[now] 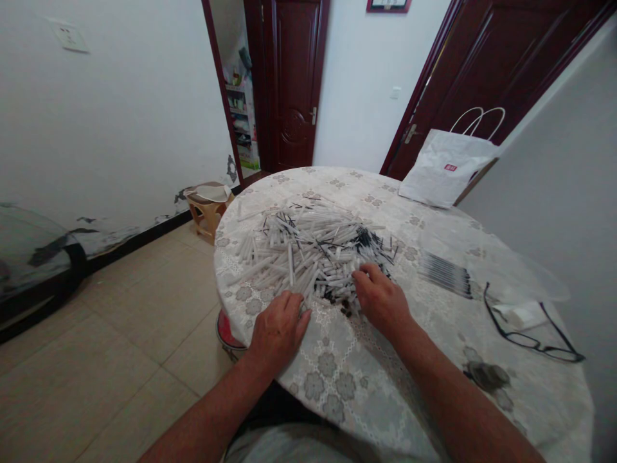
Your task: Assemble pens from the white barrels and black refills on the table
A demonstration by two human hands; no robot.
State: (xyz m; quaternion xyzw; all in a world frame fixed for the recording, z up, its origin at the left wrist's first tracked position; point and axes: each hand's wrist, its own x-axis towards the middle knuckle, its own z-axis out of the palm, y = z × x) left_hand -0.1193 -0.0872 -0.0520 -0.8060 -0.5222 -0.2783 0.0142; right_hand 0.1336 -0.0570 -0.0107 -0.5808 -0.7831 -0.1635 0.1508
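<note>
A loose heap of whitish plastic tubes (270, 267), like pen barrels, covers the middle of the table. Thin black sticks (369, 239) and small black pieces (346, 307) are mixed into it. At the heap's near edge rests my left hand (278, 329), fingers stretched towards the tubes and thumb apart, with nothing visibly held. My right hand (383, 301) is at the heap's right side, its fingers curled and pressed together over the tubes. Whatever lies between those fingertips is hidden.
A row of slim pen-like sticks (446, 273) lies at the right, near clear plastic sheeting (520, 273). Black-framed glasses (525, 341) and a dark round object (489, 375) are nearer. A white paper bag (448, 167) stands at the back; a stool (208, 209) is beyond the left edge.
</note>
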